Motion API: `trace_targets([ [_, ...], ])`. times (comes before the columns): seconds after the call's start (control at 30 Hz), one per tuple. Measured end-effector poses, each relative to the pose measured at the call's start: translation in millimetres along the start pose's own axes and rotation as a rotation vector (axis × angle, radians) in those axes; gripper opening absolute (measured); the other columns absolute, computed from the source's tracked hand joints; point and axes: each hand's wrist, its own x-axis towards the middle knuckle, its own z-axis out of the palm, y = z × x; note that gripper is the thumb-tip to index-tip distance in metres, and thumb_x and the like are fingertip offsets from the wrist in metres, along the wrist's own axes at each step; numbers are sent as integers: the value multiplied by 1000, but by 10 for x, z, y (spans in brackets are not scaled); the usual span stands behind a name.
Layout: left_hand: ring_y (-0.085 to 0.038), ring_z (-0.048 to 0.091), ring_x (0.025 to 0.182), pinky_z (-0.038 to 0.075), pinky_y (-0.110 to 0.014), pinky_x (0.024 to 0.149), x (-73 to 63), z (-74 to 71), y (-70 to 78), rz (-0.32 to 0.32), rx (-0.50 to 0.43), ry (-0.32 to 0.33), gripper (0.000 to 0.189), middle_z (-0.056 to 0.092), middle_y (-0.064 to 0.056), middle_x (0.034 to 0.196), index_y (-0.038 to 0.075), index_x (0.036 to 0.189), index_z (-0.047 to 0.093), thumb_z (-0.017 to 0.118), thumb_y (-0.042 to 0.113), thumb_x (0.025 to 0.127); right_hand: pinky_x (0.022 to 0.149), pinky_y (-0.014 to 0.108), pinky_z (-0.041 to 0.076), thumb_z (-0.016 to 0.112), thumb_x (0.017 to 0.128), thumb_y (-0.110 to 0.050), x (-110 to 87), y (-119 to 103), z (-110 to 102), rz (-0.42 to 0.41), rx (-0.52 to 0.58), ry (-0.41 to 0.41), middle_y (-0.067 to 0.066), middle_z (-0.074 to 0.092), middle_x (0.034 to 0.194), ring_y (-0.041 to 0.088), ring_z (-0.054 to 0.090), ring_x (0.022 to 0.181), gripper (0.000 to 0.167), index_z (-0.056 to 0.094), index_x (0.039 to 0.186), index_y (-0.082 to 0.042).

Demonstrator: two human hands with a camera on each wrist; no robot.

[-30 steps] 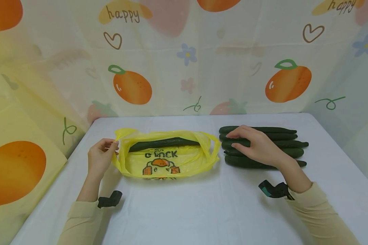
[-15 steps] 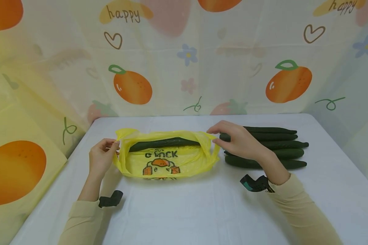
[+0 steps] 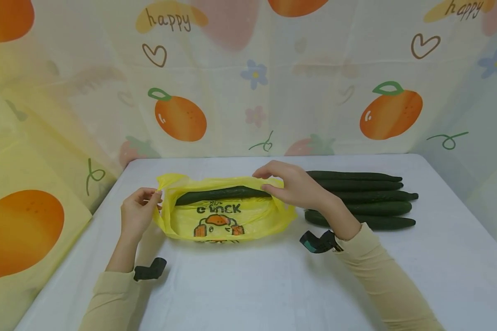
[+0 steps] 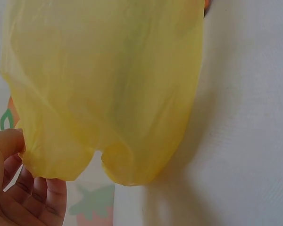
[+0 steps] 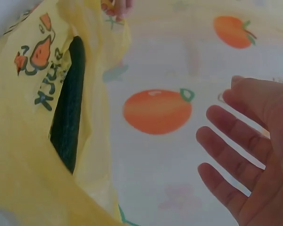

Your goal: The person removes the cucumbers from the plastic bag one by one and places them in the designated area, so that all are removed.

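Note:
A yellow plastic bag (image 3: 269, 225) printed with a cartoon duck lies spread on the table, its mouth facing up. Inside it a dark green cucumber (image 3: 221, 195) lies lengthwise, also visible in the right wrist view. At the bag's left end, my left hand (image 3: 138, 211) pinches the yellow plastic between thumb and fingers; the left wrist view shows this grip too. My right hand (image 3: 296, 186) hovers over the bag's right end, fingers apart and loosely bent. Nothing is in that hand in the right wrist view (image 5: 250, 146).
Several cucumbers (image 3: 377, 196) lie side by side on the right of the white table (image 3: 248, 285), partly behind the right forearm. A patterned cloth (image 3: 232, 105) with oranges hangs behind the table and along its left side.
My right hand has moved left from above the cucumber pile to above the bag's right end. The left hand keeps its pinch on the bag and stays in place.

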Motion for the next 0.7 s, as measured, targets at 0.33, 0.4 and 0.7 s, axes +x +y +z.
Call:
trace_targets([
  [0.33, 0, 59, 56, 48, -14, 50, -9, -13, 14, 5, 27, 4, 25, 59, 16, 65, 4, 97, 65, 62, 27, 88, 90, 33, 48, 63, 88, -15, 252, -14, 135, 79, 30, -68, 3, 62, 113, 17, 59, 100, 28, 60, 115, -10],
  [0.4, 0, 59, 56, 48, -14, 50, -9, -14, 12, 5, 28, 6, 25, 59, 16, 66, 4, 97, 65, 62, 27, 88, 91, 32, 47, 62, 88, -17, 298, -9, 169, 94, 25, -89, 2, 62, 114, 17, 59, 101, 28, 59, 116, -10],
  [0.7, -1, 59, 56, 48, -13, 51, -12, -18, 16, 3, 25, 4, 26, 59, 16, 66, 3, 97, 65, 63, 27, 88, 89, 34, 48, 57, 91, -20, 486, 8, 304, 125, 33, -192, 5, 61, 116, 18, 59, 103, 28, 58, 118, -11],
])
